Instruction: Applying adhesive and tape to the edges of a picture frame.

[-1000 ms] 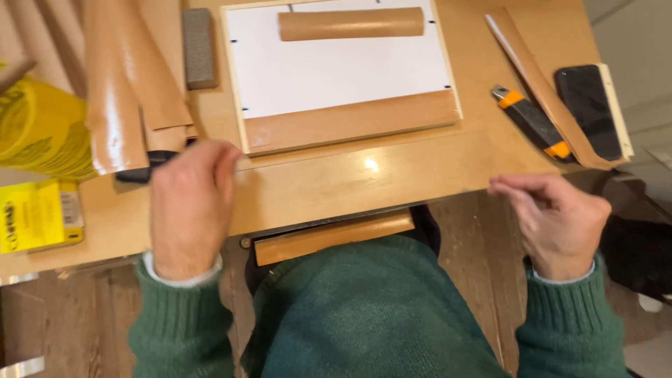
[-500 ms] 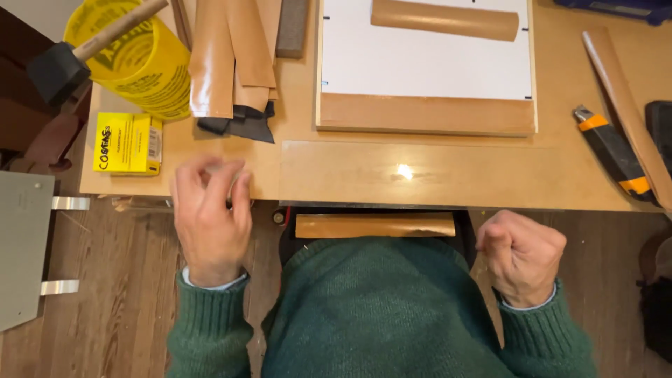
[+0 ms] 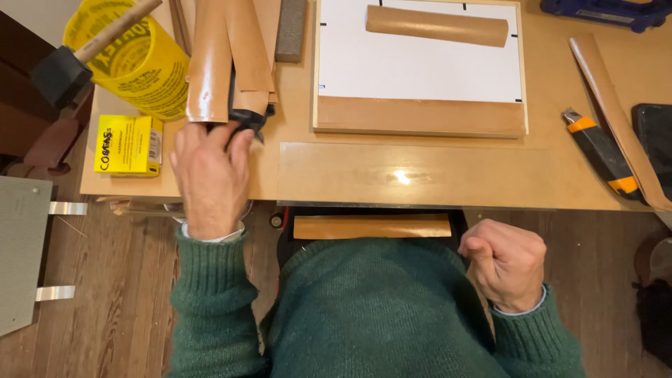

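Wooden bench point(image 3: 448, 175): left hand point(image 3: 208, 175) fingers spread on black tool point(image 3: 246, 119); right hand point(image 3: 505, 262) fisted, empty.

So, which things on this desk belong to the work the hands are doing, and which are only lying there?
In hand:
- left hand, reaching onto the small black tool
- glossy brown leather strips lying over that tool
- right hand, a closed fist off the desk; whether it holds anything cannot be told

Lying about:
- yellow round tub
- yellow flat box
- orange-and-black utility knife
- white board
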